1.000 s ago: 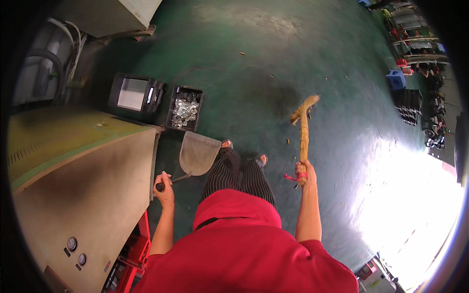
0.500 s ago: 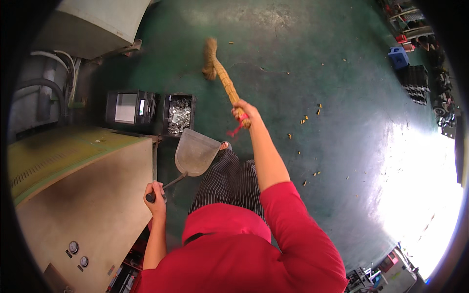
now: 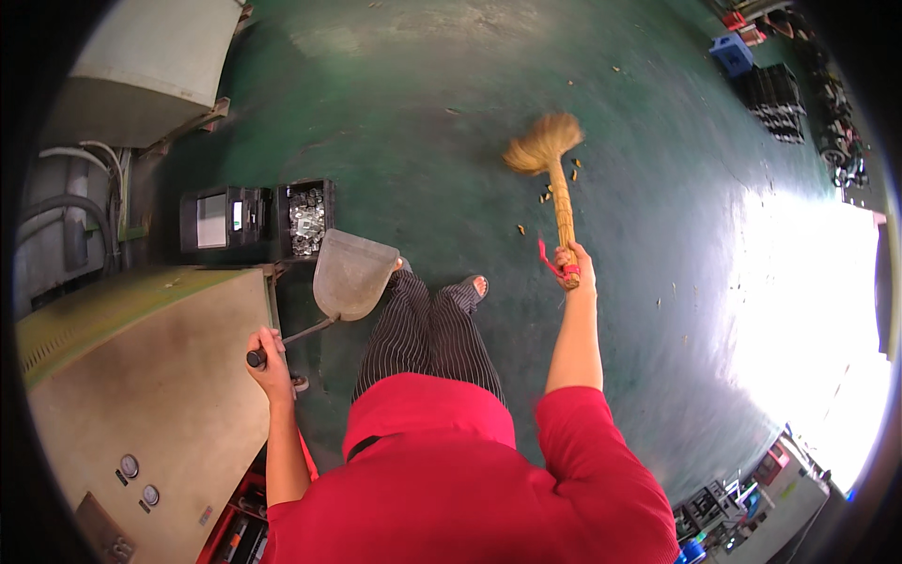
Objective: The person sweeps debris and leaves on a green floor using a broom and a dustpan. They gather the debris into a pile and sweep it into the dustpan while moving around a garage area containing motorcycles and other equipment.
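Observation:
My right hand (image 3: 575,264) is wrapped round the end of a straw broom (image 3: 561,205), beside the red tie on its handle. The broom's fan of bristles points away from me, smeared by motion, over the green floor. Small yellowish scraps (image 3: 546,195) lie close to the bristles and handle. On the left, my left hand (image 3: 271,364) grips the dark handle of a grey dustpan (image 3: 353,275), whose pan sits in front of my legs, close to one foot. No scraps show in the pan.
A black crate of shiny metal parts (image 3: 306,220) stands beyond the dustpan, next to another black bin (image 3: 218,222). A cream machine cabinet (image 3: 155,376) fills the near left. Far right are a blue stool (image 3: 732,54) and stacked black crates (image 3: 776,94).
My right hand has swung the broom to the right, and its bristles now fan out near the scraps. The left hand still holds the dustpan. One more foot shows.

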The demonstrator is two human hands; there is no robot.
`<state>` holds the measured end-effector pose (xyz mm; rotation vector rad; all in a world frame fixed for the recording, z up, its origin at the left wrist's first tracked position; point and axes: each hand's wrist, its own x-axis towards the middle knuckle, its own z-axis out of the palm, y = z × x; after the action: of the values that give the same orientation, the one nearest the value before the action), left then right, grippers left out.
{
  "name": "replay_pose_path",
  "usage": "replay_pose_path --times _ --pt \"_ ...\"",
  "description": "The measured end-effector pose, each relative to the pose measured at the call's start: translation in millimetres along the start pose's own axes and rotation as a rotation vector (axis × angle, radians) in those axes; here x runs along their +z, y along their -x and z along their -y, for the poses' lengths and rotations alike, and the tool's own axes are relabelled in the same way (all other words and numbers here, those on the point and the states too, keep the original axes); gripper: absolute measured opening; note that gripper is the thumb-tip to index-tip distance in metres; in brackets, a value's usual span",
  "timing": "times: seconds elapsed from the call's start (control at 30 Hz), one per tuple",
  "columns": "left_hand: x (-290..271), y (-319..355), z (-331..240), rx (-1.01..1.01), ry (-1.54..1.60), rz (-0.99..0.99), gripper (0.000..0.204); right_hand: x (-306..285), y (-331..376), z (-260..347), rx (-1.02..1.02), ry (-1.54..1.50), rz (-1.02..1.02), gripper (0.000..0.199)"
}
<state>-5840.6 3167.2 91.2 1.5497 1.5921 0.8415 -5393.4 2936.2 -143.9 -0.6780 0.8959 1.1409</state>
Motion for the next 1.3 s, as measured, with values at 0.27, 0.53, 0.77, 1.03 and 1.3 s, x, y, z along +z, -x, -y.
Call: replay_pose_path --times 0.27,0.53,0.77,1.03,1.3 --pt "48 16 -14 0.050 0.036 0.058 0.029 -69 184 -21 -0.144 0.565 -0.170 0.050" --pt "121 34 -50 0.127 -0.057 0.166 0.030 -120 267 -2 0.195 0.737 -0.199 0.067" --pt "130 43 -67 0.190 0.018 0.180 0.030 -149 237 112 0.035 1.050 -0.341 0.066" --pt "154 49 -95 0.253 -0.010 0.279 0.029 -145 179 179 -0.324 1.048 -0.400 0.070" --pt "206 42 -113 0.341 0.044 0.405 0.028 -219 309 114 -0.438 1.354 -0.517 0.060"
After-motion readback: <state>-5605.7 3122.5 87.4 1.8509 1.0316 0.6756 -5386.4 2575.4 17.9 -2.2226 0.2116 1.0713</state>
